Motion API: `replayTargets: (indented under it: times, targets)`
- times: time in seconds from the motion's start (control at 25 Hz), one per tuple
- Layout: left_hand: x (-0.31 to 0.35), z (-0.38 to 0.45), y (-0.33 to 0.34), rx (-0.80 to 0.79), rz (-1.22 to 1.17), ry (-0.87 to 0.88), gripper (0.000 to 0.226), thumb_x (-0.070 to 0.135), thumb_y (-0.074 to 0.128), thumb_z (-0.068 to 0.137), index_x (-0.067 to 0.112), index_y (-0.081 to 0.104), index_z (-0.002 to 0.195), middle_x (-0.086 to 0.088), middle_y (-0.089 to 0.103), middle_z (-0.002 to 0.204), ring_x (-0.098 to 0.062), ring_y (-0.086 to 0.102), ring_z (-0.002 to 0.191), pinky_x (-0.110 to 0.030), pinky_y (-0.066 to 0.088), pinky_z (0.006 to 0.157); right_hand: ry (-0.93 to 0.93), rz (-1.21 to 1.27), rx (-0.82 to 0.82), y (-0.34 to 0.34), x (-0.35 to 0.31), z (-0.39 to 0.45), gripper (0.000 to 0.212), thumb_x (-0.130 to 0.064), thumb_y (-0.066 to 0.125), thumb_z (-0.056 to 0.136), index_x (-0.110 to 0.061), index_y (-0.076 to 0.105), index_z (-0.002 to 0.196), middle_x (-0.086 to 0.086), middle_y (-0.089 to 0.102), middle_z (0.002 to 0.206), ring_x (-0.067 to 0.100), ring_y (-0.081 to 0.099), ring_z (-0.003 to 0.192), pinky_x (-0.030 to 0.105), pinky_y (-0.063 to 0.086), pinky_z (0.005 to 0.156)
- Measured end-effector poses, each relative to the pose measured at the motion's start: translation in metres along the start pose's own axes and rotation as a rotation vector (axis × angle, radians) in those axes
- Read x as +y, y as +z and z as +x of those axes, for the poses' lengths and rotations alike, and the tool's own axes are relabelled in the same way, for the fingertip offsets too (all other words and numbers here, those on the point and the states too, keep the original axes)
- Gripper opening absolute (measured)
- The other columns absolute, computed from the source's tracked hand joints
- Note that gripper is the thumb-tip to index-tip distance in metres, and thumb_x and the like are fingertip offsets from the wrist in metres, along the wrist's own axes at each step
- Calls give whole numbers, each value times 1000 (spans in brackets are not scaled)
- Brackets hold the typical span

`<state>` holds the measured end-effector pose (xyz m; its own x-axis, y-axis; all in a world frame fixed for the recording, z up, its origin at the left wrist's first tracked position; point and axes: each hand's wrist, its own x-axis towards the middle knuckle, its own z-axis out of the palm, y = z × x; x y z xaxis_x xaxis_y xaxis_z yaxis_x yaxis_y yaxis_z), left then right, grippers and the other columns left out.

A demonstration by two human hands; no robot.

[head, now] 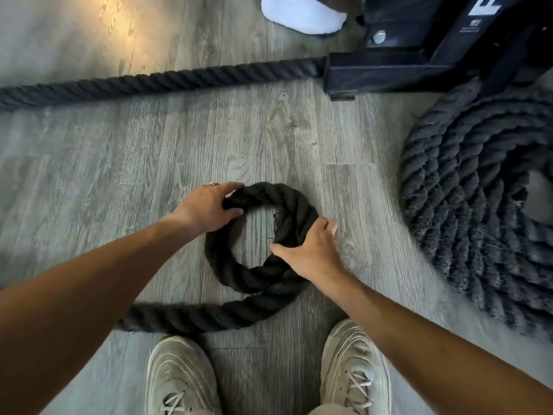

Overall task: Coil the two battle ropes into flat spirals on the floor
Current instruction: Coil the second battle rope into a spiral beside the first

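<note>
Small coil [260, 238] on floor [119, 151] btwn hands; finished coil [466, 205] right.

A grey wood-grain plank floor [125, 151] fills the view, with a warm patch of light near its far left corner. At the far right corner stands a black metal frame base [419, 61] with a silver bolt [379, 37]. Beside it lies something white [302, 15]. Two beige laced sneakers [182, 375] stand at the near edge.

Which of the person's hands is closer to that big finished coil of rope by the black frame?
Right. The right hand grips the small loop's side facing the big coil; the left hand holds the loop's far side.
</note>
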<state>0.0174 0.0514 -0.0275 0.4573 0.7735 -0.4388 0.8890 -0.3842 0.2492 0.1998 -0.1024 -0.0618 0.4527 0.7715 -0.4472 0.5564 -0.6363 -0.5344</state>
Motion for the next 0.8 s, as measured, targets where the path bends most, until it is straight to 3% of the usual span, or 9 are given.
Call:
replayTargets:
  times: [0.16, 0.28, 0.4, 0.48, 0.56, 0.64, 0.72, 0.8]
  targets:
    - [-3, -13, 9, 4, -189, -216, 74, 51, 74, 80, 38, 42, 146, 1, 72, 107, -17, 71, 86, -26, 53, 70, -133, -130, -74, -31, -7, 34, 125, -63, 87, 59, -17, 22, 156, 6, 31, 149, 29, 37, 137, 43, 45, 105]
    - [-3, -43, 33, -53, -558, -383, 99, 47, 88, 67, 37, 33, 149, 1, 68, 102, -15, 73, 67, -28, 58, 52, -292, -228, 15, -48, -15, 46, 121, -67, 84, 62, -25, 24, 158, 1, 37, 143, 29, 35, 136, 46, 44, 105]
    - [5, -67, 52, -149, -744, -469, 117, 52, 93, 52, 36, 28, 148, 2, 66, 102, -22, 74, 62, -31, 57, 47, -161, -194, 127, -32, -4, 26, 108, -82, 69, 66, -33, 31, 154, 1, 37, 144, 29, 33, 134, 52, 45, 103]
    - [8, -64, 48, -207, -488, -424, 131, 74, 83, 40, 36, 21, 149, 0, 68, 107, -21, 76, 77, -32, 58, 56, -54, -119, 146, -18, 4, 14, 103, -83, 64, 69, -40, 29, 154, 0, 36, 144, 30, 31, 133, 57, 43, 103]
    - [13, -46, 36, -104, -124, -312, 138, 86, 72, 44, 37, 5, 154, -8, 59, 129, -32, 64, 111, -43, 56, 84, -67, -83, 142, -15, 5, 17, 100, -80, 66, 70, -41, 30, 154, -3, 38, 141, 27, 31, 130, 55, 42, 102]
    - [27, -20, 21, 45, -27, -80, 115, 79, 66, 67, 41, 3, 155, -12, 43, 145, -41, 47, 127, -51, 46, 98, -100, -75, 112, -19, 3, 23, 97, -76, 69, 72, -40, 31, 154, -3, 38, 142, 26, 31, 132, 52, 42, 102]
    - [45, 2, 8, 27, 29, 146, 84, 68, 56, 85, 46, 13, 154, -9, 35, 153, -41, 40, 133, -52, 42, 105, -109, -85, 105, -20, 1, 24, 97, -74, 69, 73, -40, 29, 154, -4, 37, 144, 27, 30, 134, 52, 43, 103]
    - [51, 15, 7, -11, 155, 188, 73, 66, 50, 89, 48, 18, 152, -7, 38, 153, -39, 44, 129, -53, 45, 102, -114, -96, 112, -19, 0, 21, 99, -74, 69, 73, -40, 25, 155, -4, 34, 146, 27, 29, 134, 53, 42, 104]
